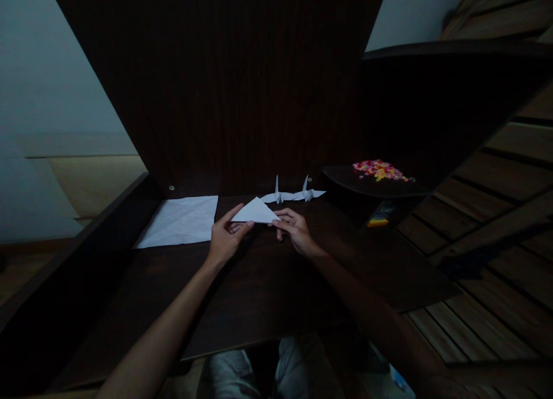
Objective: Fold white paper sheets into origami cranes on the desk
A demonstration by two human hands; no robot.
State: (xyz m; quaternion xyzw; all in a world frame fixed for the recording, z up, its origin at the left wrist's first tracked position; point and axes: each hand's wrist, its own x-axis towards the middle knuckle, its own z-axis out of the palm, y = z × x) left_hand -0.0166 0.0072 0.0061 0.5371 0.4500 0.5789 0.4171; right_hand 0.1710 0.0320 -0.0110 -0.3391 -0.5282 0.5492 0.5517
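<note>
While the dark wooden desk bears a flat white sheet at left, the left hand and right hand, fingers loosely curled, pinch the folded paper triangle between them, with 2 paper cranes just behind.

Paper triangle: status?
Left hand and right hand both pinch the folded triangle. Flat sheet left of it, two cranes behind.

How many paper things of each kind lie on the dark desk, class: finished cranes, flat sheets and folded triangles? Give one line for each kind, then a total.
Folded paper cranes: 2
Flat white sheets: 1
Folded triangles, held between the left hand and right hand: 1
Total: 4
</note>
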